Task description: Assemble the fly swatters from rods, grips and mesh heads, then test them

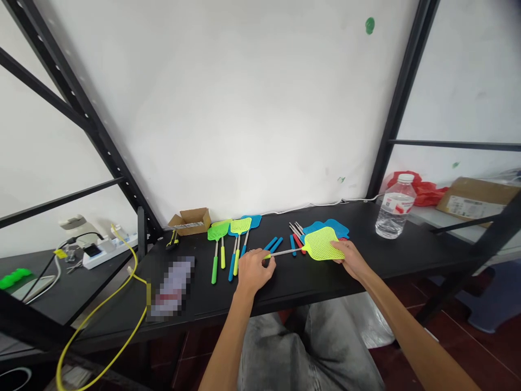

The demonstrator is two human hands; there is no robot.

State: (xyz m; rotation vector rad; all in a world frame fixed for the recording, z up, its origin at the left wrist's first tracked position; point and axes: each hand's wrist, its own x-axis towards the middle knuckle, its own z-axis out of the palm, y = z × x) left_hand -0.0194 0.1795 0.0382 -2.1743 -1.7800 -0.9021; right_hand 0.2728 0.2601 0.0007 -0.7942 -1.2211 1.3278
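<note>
A yellow fly swatter (323,244) with a metal rod is held level between my two hands, just above the black table. My left hand (255,270) is closed around its yellow handle, which is mostly hidden. With thumb and fingers my right hand (350,257) pinches the right edge of its mesh head. Behind that head lie blue swatter heads (337,227), bare metal rods (296,228), a red handle (300,244) and a blue handle (293,245). Two more blue handles (273,244) rest just beyond my left hand.
Several assembled swatters (215,260) in green, yellow and blue lie left of my hands. An open cardboard box (191,221) sits by the wall. A water bottle (395,209) stands at right. A yellow cable (106,304) hangs over the table's left side near a power strip (109,252).
</note>
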